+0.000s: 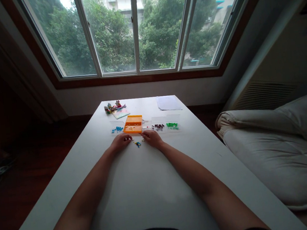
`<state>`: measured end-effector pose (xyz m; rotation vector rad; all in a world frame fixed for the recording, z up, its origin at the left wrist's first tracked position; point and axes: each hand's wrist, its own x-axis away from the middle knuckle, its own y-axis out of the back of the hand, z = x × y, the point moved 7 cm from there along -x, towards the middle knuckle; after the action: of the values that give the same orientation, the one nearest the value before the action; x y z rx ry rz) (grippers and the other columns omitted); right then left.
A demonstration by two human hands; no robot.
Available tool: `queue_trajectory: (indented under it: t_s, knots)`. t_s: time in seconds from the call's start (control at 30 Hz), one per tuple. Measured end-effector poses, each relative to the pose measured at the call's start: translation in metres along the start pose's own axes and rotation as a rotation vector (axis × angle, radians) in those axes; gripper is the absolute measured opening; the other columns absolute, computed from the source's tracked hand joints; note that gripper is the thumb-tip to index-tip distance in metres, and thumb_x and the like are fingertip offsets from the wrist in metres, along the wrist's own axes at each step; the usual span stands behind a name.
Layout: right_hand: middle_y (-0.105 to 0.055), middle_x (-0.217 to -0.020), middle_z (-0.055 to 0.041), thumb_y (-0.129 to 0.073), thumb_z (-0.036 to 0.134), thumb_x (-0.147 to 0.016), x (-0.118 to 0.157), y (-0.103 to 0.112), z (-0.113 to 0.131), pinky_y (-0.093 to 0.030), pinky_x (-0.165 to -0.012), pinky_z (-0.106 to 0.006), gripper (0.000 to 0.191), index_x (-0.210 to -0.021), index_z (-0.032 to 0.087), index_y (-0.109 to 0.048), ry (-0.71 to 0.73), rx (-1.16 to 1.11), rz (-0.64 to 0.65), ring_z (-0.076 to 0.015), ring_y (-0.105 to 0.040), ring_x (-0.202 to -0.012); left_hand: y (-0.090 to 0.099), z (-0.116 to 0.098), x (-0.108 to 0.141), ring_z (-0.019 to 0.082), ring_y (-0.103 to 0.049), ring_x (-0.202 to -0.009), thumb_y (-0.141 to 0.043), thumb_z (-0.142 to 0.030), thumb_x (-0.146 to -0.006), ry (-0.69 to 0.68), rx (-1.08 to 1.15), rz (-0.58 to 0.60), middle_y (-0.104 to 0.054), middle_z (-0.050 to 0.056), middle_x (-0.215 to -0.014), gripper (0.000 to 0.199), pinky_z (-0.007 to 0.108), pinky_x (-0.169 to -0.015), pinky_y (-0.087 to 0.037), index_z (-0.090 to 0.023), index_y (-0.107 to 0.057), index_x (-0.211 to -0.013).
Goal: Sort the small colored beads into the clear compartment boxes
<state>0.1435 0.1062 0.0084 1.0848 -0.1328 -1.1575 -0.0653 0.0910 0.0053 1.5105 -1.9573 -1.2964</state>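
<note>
My left hand point(121, 141) rests on the white table with curled fingers, at the front left of an orange box point(133, 123). My right hand point(150, 137) lies at the box's front right, fingertips pressed together. Whatever either hand pinches is too small to make out. Between the hands sits a little cluster of blue, yellow and dark building bricks point(137, 144), with a few tiny yellow pieces beside it. The orange box lies open and has small orange pieces in it.
Clear trays behind my hands hold blue bricks point(117, 129), dark brown bricks point(158, 127) and green bricks point(172, 125). Small assembled figures point(110, 108) stand at the far left on a colourful sheet point(121, 113). Papers point(168, 103) lie far right. A cushioned seat point(278, 153) flanks the table.
</note>
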Motion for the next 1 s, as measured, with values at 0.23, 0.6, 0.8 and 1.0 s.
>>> queue_trajectory:
  t_s: [0.23, 0.6, 0.8, 1.0]
  knots:
    - [-0.071, -0.088, -0.0037, -0.054, 0.029, -0.096, 0.0, -0.001, -0.001, -0.04, -0.073, -0.025, 0.022, -0.097, 0.02, -0.074, 0.009, 0.019, -0.008, -0.0156, -0.057, -0.077, -0.001, 0.007, -0.002, 0.018, -0.06, -0.083, -0.061, -0.026, -0.083, 0.026, -0.062, -0.137, -0.066, 0.006, -0.098, 0.019, 0.031, -0.079, -0.051, -0.023, -0.075, -0.096]
    - [-0.071, -0.088, -0.0038, -0.055, 0.028, -0.095, 0.0, -0.002, -0.002, -0.04, -0.073, -0.025, 0.021, -0.095, 0.02, -0.074, 0.008, 0.011, -0.007, -0.0155, -0.057, -0.077, 0.005, 0.024, 0.001, 0.026, -0.058, -0.102, -0.055, -0.029, -0.091, 0.148, -0.286, -0.236, -0.067, 0.01, -0.104, 0.024, 0.037, -0.089, -0.048, -0.023, -0.075, -0.103]
    - [-0.071, -0.089, -0.0041, -0.054, 0.029, -0.096, 0.0, -0.001, 0.0, -0.041, -0.074, -0.026, 0.022, -0.096, 0.02, -0.074, 0.005, 0.014, -0.004, -0.0157, -0.058, -0.078, 0.001, 0.017, 0.0, 0.028, -0.056, -0.108, -0.057, -0.029, -0.09, 0.133, -0.321, -0.205, -0.066, 0.011, -0.112, 0.032, 0.039, -0.096, -0.047, -0.023, -0.073, -0.117]
    - [-0.071, -0.09, -0.0042, -0.054, 0.029, -0.096, 0.0, 0.0, 0.001, -0.041, -0.073, -0.026, 0.022, -0.097, 0.02, -0.074, 0.008, 0.007, -0.005, -0.0157, -0.058, -0.077, -0.003, 0.009, -0.002, 0.028, -0.056, -0.106, -0.055, -0.028, -0.091, 0.1, -0.321, -0.17, -0.063, 0.011, -0.107, 0.031, 0.04, -0.096, -0.046, -0.026, -0.073, -0.117]
